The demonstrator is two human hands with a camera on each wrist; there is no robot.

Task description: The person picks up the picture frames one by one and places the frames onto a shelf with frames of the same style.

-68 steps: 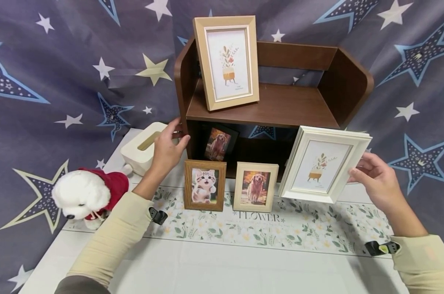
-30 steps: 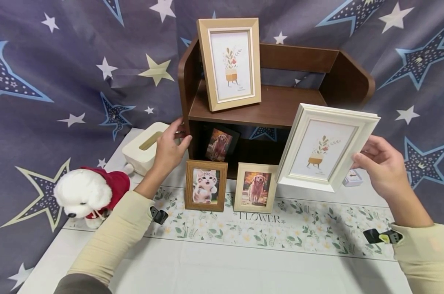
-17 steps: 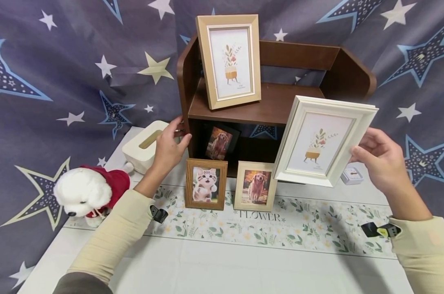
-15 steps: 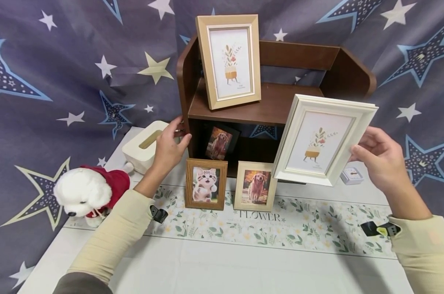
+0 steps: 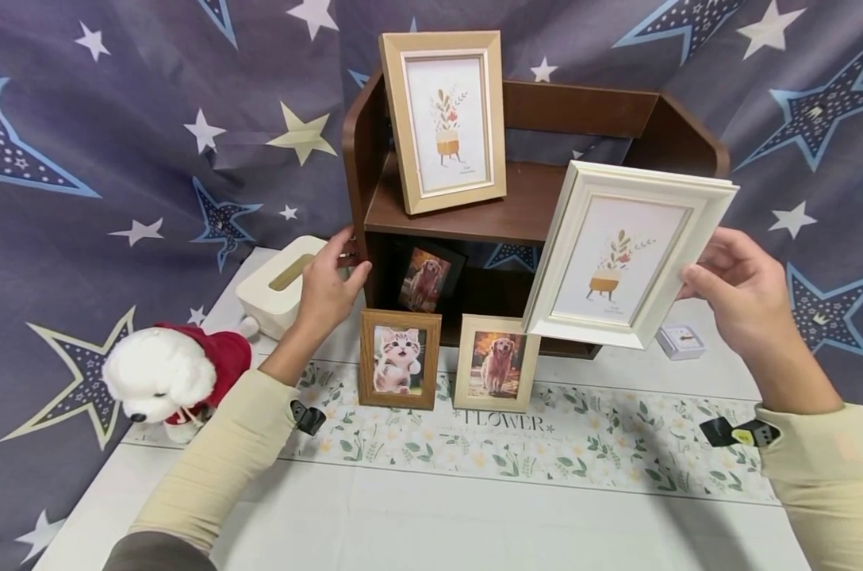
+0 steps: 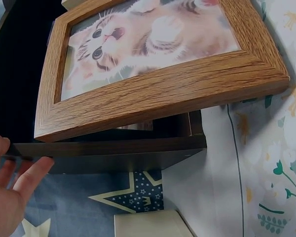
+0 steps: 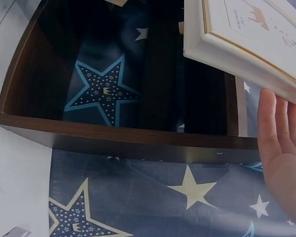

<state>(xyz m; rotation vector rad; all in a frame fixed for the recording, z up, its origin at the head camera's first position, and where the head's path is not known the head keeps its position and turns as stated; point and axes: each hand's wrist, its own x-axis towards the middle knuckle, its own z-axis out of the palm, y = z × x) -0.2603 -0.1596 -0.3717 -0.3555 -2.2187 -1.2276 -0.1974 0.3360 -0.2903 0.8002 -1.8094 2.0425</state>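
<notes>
Here's the brown shelf [image 5: 527, 202], left hand [image 5: 327, 289] gripping its side edge, seemingly to steady it. Before its right half hangs the white frame [image 5: 627, 258], right hand [image 5: 742, 293] pinching one side, presumably keeping the front uncovered. Cat frame [image 5: 398, 361] and dog frame [image 5: 498, 363] partly block the lower tier, where a dark frame [image 5: 424, 280] sits, its edges hard to tell.

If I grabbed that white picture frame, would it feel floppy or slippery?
Probably stiff: the white picture frame looks thick, straight-edged. It seems smooth, so it might slip. It may swivel, since the right hand grips only one side.
</notes>
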